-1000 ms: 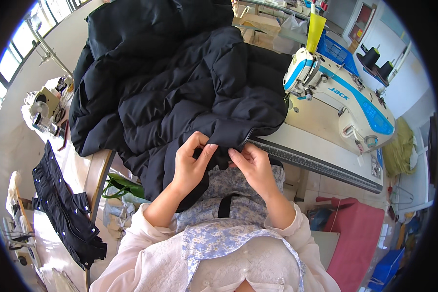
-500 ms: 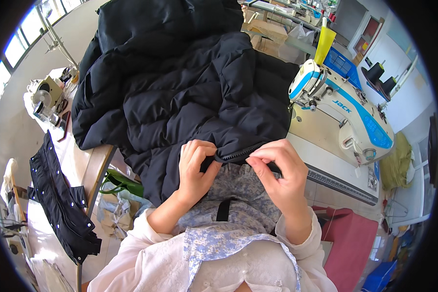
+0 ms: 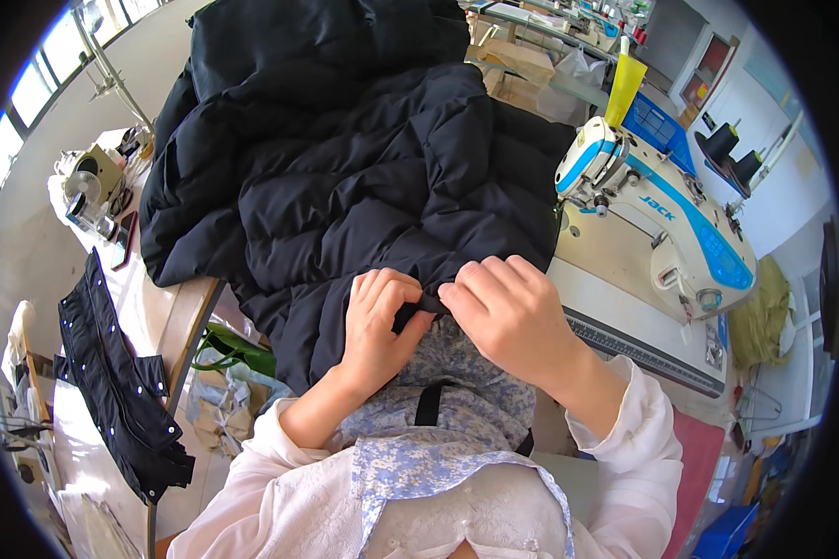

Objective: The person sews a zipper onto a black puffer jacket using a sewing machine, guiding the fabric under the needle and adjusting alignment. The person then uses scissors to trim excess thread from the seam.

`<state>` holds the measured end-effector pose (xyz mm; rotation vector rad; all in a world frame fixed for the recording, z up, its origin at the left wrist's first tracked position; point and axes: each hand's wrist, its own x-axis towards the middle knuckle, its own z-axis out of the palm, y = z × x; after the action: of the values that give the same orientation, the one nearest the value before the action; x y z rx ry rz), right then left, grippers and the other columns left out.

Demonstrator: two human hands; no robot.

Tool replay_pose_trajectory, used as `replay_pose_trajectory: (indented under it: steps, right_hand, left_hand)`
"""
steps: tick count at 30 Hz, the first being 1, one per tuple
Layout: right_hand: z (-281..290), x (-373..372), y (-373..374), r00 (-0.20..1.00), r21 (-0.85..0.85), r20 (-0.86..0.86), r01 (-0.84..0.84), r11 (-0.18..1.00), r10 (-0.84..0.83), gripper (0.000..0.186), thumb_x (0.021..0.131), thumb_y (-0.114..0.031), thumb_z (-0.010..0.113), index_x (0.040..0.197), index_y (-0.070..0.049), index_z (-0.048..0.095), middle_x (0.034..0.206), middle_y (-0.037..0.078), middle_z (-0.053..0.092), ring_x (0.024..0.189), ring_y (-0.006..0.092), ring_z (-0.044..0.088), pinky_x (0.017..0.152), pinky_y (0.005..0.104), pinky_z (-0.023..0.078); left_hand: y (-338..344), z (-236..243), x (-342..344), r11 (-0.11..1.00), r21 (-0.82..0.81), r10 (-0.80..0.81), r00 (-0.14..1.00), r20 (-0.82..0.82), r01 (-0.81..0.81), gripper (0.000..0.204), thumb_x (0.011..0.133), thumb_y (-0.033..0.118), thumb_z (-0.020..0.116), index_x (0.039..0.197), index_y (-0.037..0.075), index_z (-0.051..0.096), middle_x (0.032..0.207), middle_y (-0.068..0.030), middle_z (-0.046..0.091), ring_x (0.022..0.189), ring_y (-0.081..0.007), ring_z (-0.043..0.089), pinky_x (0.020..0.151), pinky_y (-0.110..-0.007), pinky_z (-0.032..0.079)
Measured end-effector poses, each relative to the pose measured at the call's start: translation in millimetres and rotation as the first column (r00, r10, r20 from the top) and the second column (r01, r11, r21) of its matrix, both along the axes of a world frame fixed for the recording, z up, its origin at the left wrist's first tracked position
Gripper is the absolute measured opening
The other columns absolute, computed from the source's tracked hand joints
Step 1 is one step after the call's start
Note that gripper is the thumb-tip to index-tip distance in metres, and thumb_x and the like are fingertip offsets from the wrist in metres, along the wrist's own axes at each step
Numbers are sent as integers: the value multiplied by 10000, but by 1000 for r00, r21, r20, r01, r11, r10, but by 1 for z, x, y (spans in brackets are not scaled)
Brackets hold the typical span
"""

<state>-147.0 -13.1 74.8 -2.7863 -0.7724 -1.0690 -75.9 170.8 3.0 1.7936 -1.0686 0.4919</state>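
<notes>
Garment (image 3: 345, 191) fills the frame's upper centre. Mid-frame, left hand (image 3: 375, 321) and right hand (image 3: 508, 312) pinch its edge, fingertips closed. Sewing machine (image 3: 685, 224) stands upper right.

Ahead of the hands (image 3: 508, 312), a jacket (image 3: 345, 177) is spreading; to their right, a sewing machine (image 3: 685, 219) is standing, with a crate (image 3: 660, 133) sitting behind it; to their left, a garment piece (image 3: 121, 377) is lying on a surface (image 3: 89, 419).
</notes>
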Motion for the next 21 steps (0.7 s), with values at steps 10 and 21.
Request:
replay_pose_trajectory:
  steps: [10, 21]
  right_hand:
    - [-17, -6, 1, 973, 797, -136, -4, 604, 186, 80, 932, 18, 687, 972, -31, 638, 890, 62, 647, 735, 168, 615, 638, 279, 491]
    - [-63, -30, -12, 999, 925, -38, 48, 377, -32, 188, 981, 5, 603, 1165, -7, 638, 1128, 115, 692, 1006, 205, 658, 882, 336, 519]
  left_hand:
    - [3, 28, -6, 995, -66, -75, 993, -88, 69, 393, 760, 174, 874, 1066, 58, 657, 1065, -99, 643, 994, -281, 605, 866, -382, 442]
    - [18, 39, -1, 992, -123, -78, 949, -305, 42, 117, 887, -67, 672, 1000, -54, 644, 950, -165, 671, 745, -279, 651, 686, -310, 508]
